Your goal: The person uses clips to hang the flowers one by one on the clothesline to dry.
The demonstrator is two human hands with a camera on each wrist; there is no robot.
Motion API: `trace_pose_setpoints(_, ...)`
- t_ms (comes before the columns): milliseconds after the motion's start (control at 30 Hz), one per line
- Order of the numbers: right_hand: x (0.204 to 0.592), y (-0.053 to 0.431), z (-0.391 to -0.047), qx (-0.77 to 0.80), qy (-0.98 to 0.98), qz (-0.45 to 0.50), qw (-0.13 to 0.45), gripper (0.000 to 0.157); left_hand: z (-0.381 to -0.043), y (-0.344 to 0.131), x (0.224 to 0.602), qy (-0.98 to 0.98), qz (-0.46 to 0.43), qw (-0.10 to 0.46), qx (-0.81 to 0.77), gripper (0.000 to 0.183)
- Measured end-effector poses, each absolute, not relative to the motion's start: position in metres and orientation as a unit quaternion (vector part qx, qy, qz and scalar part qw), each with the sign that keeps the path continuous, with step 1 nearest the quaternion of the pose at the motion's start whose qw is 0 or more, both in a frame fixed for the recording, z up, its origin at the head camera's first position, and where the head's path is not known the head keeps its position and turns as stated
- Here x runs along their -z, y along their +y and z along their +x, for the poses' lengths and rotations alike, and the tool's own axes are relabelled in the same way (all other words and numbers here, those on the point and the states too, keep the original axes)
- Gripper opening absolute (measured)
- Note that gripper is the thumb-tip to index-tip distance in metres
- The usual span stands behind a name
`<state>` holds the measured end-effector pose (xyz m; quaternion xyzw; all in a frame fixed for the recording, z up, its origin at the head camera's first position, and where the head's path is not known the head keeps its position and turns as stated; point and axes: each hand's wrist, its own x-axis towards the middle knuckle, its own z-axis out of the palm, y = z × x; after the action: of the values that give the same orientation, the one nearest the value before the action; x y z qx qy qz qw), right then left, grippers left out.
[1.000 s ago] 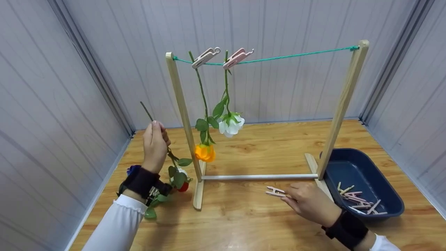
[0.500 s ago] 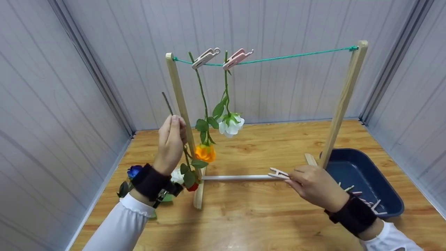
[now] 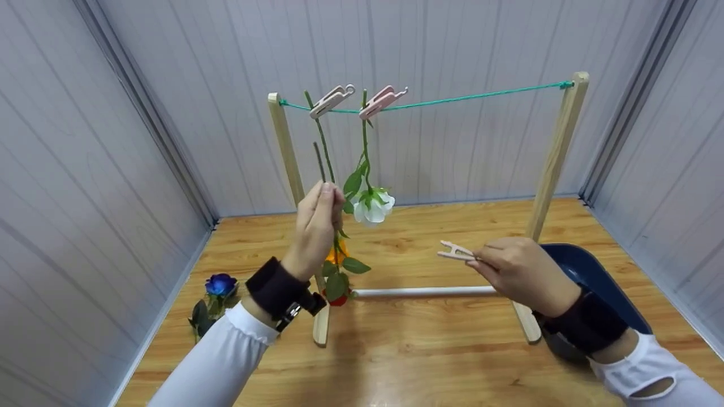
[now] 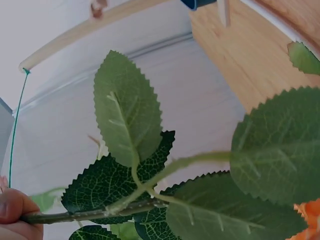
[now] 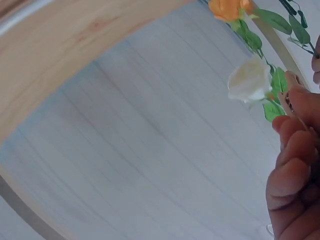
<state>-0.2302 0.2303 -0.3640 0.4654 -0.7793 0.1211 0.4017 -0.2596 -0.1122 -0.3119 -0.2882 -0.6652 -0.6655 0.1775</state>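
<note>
My left hand (image 3: pixel 318 226) pinches the stem of a red rose (image 3: pixel 337 298), which hangs head down with its bare stem end pointing up. Its serrated green leaves (image 4: pixel 200 200) fill much of the left wrist view. In front of the rack's left post, this hand overlaps the hanging orange rose (image 3: pixel 335 252). My right hand (image 3: pixel 517 268) pinches a pale clothespin (image 3: pixel 456 251) by its handle end, tip toward the left. On the green line (image 3: pixel 469 98), a whitish clothespin (image 3: pixel 331 102) holds the orange rose's stem and a pink clothespin (image 3: pixel 382 102) holds a white rose (image 3: pixel 373 207).
A blue rose (image 3: pixel 220 285) lies on the wooden table at the left. The rack's right post (image 3: pixel 557 158) and white bottom bar (image 3: pixel 424 291) frame the middle. Behind my right wrist is a dark blue basin (image 3: pixel 605 277), partly covered.
My left hand has moved right and slightly up with the red rose, reaching the hanging flowers. My right hand has risen with the clothespin from low over the table.
</note>
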Motion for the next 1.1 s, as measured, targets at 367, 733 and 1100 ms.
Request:
trace_pose_setpoints(367,0.312,0.230,-0.240,-0.105,-0.768,0.465,0.428,0.029,-0.266,-0.073,0.308,-0.665,-0.317,0.146,0.660,0.038)
trace_pose_setpoints(733,0.275,0.228,-0.251,-0.096,-0.786,0.441,0.423,0.011,-0.283,-0.038,0.302,-0.670,-0.306,0.109,0.667,0.038)
trace_pose_setpoints(1100,0.240,0.223,-0.271,-0.150,-0.808,0.381,0.423,0.009,-0.301,-0.007,0.293,-0.662,-0.300,0.093,0.680,0.036)
